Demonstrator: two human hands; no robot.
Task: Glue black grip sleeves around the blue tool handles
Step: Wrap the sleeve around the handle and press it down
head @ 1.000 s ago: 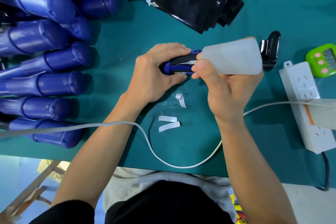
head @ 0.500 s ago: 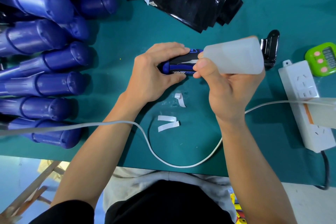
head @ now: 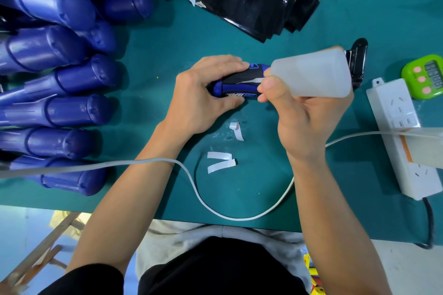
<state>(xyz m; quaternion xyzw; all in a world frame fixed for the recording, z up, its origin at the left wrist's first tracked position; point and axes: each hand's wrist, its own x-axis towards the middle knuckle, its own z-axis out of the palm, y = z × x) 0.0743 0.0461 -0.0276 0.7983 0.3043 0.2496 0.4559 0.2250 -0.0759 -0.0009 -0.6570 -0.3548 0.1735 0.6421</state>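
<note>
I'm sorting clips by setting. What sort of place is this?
Likely a small factory assembly bench: rows of identical blue tool handles, a pile of black grip sleeves, and a green timer on a teal work mat.

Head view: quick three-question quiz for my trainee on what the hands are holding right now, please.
1. True or false: the right hand grips the translucent bottle.
2. The left hand holds: A) scissors, B) the blue handle with a black sleeve on it, C) nothing.
3. How many loose white strips lie on the mat between the forearms?
Key: 1 true; 2 B; 3 three.
</note>
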